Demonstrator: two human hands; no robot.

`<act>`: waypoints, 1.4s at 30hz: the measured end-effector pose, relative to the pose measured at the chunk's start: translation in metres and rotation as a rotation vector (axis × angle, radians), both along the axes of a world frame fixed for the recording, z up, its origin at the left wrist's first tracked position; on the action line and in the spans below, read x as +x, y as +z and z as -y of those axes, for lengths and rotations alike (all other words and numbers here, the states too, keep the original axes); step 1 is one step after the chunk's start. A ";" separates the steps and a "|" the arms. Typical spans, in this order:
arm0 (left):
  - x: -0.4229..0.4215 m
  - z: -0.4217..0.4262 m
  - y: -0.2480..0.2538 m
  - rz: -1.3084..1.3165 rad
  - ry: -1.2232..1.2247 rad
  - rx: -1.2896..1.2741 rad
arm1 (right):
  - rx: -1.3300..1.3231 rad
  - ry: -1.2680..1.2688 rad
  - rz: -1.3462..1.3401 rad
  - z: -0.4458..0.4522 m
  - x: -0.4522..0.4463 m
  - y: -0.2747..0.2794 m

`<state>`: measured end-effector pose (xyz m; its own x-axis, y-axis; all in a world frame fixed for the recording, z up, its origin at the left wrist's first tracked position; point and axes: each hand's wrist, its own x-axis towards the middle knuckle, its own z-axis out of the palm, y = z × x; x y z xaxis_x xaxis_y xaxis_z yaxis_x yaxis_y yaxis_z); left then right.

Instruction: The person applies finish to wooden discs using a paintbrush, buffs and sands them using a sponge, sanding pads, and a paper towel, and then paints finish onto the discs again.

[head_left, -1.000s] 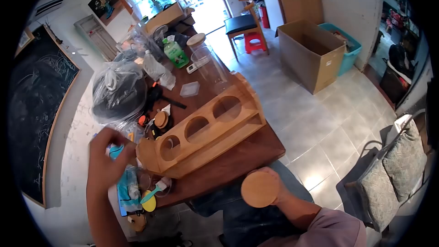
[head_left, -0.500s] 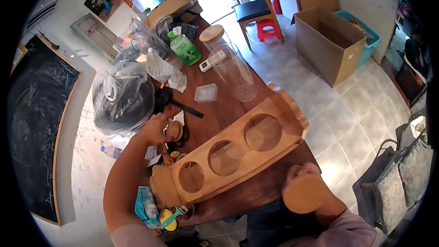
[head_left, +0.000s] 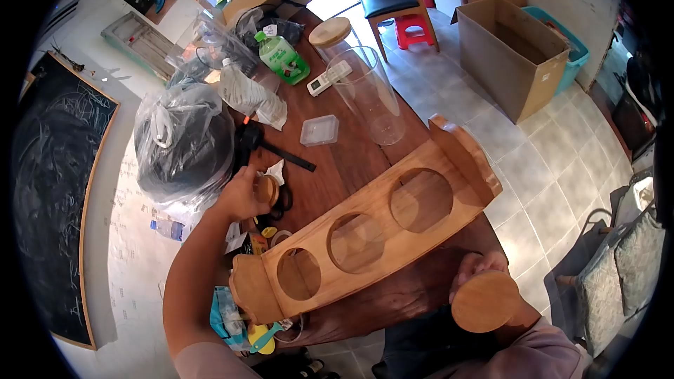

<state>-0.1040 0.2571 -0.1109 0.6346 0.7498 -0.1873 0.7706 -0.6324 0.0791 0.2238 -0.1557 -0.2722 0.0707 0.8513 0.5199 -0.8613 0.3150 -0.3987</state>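
Note:
A wooden rack (head_left: pixel 323 235) with three round holes of differing sizes lies slantwise across the near part of the table. Beyond its left end, my left hand (head_left: pixel 241 196) grips a small round wooden lid (head_left: pixel 267 190) by its edge. My right hand (head_left: pixel 481 265) is at the near right, off the table's edge, with its fingers closed around a larger round wooden lid (head_left: pixel 484 302). That lid's flat face points up toward me and covers part of the hand. Past the rack stands a clear open jar (head_left: pixel 368 105); a wooden-lidded jar (head_left: pixel 330 31) is just behind it.
The brown table (head_left: pixel 330 175) also bears a clear plastic box (head_left: pixel 319 130), a black clamp-like tool (head_left: pixel 270 147), a white remote (head_left: pixel 329 78), a green bottle (head_left: pixel 282 58) and a stuffed plastic bag (head_left: pixel 184 144). A cardboard box (head_left: pixel 509 63) and a chair (head_left: pixel 390 3) stand on the floor.
The whole view has shifted slightly. My right hand, with the larger lid, appears a little farther right. My left hand keeps its grip on the small lid.

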 end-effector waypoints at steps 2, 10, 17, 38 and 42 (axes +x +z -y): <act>0.000 0.002 0.008 0.089 0.024 -0.074 | -0.002 -0.022 0.026 0.000 0.000 -0.004; -0.033 0.020 0.083 0.690 0.203 -0.508 | -0.045 -0.073 0.071 0.000 -0.002 0.007; -0.058 0.142 0.145 1.449 0.015 -0.770 | -0.140 -0.158 0.128 0.002 -0.001 -0.006; -0.065 0.419 0.000 2.291 -0.306 -0.826 | -0.286 0.022 0.048 0.112 -0.068 -0.017; -0.075 0.458 -0.026 2.365 -0.149 -0.716 | -0.385 0.124 -0.094 0.110 -0.095 0.004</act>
